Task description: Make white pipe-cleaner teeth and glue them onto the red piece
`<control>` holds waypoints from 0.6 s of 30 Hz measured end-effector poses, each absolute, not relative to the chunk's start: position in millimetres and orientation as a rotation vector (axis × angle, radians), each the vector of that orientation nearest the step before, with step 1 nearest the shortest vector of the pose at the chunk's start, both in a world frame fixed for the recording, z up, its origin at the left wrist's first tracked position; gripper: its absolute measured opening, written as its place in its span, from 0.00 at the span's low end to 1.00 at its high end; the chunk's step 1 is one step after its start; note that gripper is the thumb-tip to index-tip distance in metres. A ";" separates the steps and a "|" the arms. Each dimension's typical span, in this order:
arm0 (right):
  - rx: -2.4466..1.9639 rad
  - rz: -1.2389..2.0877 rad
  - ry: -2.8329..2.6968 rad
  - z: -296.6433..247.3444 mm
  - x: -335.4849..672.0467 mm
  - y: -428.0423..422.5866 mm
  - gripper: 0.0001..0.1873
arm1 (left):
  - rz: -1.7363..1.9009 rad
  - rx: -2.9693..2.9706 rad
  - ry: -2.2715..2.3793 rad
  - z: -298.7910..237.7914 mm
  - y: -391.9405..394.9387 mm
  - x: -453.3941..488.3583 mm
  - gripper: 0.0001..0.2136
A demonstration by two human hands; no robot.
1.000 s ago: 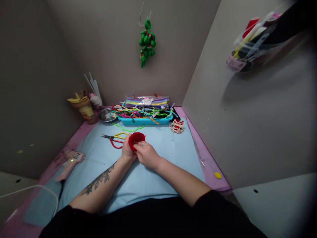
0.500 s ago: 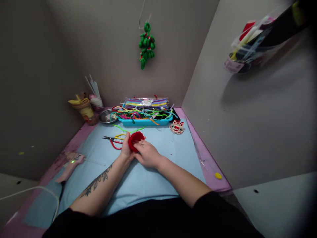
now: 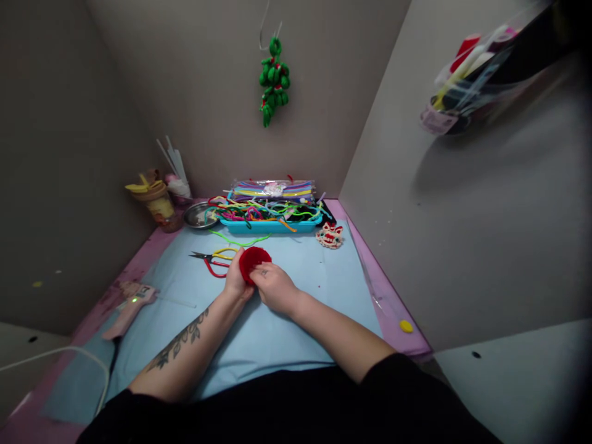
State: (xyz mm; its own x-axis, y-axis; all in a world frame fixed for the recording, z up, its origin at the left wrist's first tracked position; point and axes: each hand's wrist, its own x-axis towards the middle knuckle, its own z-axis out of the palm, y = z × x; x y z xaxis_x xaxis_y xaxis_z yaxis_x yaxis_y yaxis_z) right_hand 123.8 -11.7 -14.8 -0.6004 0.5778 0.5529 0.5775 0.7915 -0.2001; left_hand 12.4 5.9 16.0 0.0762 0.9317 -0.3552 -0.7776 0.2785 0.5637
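Note:
Between my hands is a red, fuzzy, bowl-shaped piece [image 3: 252, 260], its hollow side turned up toward me. My left hand [image 3: 237, 279] cups it from the left and below, fingers partly hidden behind it. On the right, my right hand [image 3: 276, 287] grips its near edge, fingertips reaching into the hollow. Just left of my hands lie scissors [image 3: 213, 259] with one yellow and one red handle. A bright green pipe cleaner [image 3: 240, 242] rests on the blue cloth [image 3: 296, 342] beyond them.
A blue tray [image 3: 272, 227] of coloured pipe cleaners stands at the back, with a metal dish [image 3: 200, 216] beside it. A pink glue gun [image 3: 132, 311] lies left. A red-and-white lion-face ornament [image 3: 330, 236] sits right. Grey walls [image 3: 393, 203] enclose the table; a green ornament [image 3: 274, 80] hangs behind.
The red piece has tilted so that more of its round hollow faces me. My right fingers have shifted slightly along its near edge.

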 end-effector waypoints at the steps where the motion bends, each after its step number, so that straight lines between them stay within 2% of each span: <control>1: -0.857 0.015 -2.374 -14.3 123.6 -12.1 0.12 | 1.314 0.249 0.752 15.8 5.5 12.9 0.20; 5: -0.868 0.094 -2.375 -8.8 123.6 -13.2 0.14 | 1.332 0.263 0.770 10.9 7.3 14.9 0.19; 10: -0.949 0.139 -2.231 -7.0 123.7 -12.5 0.15 | 1.469 0.370 0.741 3.6 10.1 16.5 0.11; 15: -0.850 0.162 -2.312 -12.8 126.6 -10.0 0.18 | 1.279 0.361 0.715 3.5 11.9 10.3 0.22; 18: -0.877 0.135 -2.293 -13.0 125.9 -10.5 0.17 | 1.279 0.345 0.729 4.1 12.0 10.0 0.21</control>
